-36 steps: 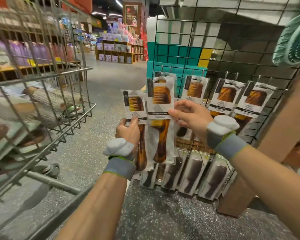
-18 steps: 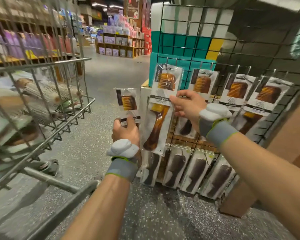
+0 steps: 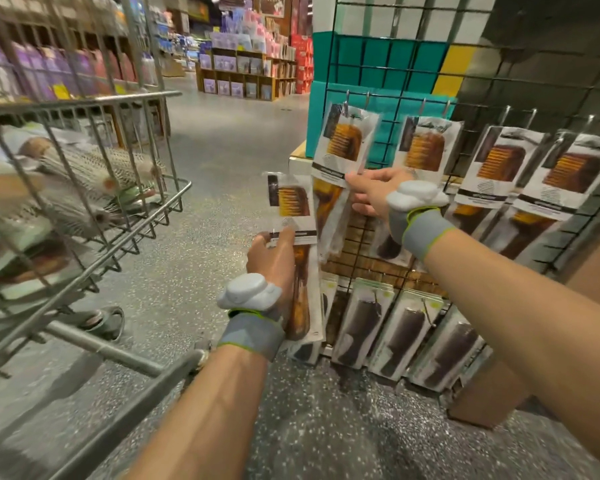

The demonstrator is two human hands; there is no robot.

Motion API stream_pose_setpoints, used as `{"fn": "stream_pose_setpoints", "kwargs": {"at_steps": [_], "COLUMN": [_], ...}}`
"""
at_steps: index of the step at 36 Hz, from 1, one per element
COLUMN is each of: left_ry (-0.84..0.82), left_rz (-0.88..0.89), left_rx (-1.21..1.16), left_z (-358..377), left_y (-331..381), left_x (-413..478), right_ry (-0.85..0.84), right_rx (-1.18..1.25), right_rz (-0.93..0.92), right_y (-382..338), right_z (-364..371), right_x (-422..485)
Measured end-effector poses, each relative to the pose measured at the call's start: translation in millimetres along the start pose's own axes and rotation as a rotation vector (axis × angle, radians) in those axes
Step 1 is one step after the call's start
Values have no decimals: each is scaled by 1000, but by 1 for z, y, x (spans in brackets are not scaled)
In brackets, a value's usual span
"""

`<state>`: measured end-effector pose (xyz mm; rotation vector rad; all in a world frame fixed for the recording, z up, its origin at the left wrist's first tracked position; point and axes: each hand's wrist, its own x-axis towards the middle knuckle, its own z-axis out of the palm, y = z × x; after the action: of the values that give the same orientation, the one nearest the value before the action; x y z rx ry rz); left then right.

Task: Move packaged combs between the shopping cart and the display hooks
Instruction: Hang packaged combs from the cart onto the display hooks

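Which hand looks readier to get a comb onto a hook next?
The right hand: it pinches a packaged comb whose top is at a display hook. The left hand grips a second comb lower, off the hooks.

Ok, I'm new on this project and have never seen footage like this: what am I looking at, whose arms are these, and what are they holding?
There is no machine here. A person wears a camera on the head, so the view looks forward and down at their own two arms. The grey wristbands carry white pods.

The left hand grips a comb pack, held low. The right hand pinches a second pack, whose top is up at a hook on the wire rack. I cannot tell whether it hangs on the hook yet.

More amber combs hang further right, with dark combs in the row below. On the left stands a shopping cart holding hairbrushes and what look like more packs, though these are blurred.
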<state>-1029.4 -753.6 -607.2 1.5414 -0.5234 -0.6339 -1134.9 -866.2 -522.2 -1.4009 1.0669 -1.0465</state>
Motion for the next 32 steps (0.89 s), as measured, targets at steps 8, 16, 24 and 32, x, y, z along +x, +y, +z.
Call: {"fn": "stream_pose_setpoints", "kwargs": {"at_steps": [8,16,24,32], "left_ry": [-200,-309,-364,-414], "left_rz": [16,57,144,170], "left_rx": [-67,-100,-46,-84], "left_z": [11,31,48,51], "left_y": [8,18,37,46], "left_x": [-13,-30,-47,-56], "right_ry": [-33,-48,-64,-68], "right_rx": [10,-71,-115,-130], "right_rz": [25,-13,-109,-211], "right_y": [33,45,25,6], "right_z": [-10,-34,-71,-92], "right_x": [-34,-63,-80,-93]}}
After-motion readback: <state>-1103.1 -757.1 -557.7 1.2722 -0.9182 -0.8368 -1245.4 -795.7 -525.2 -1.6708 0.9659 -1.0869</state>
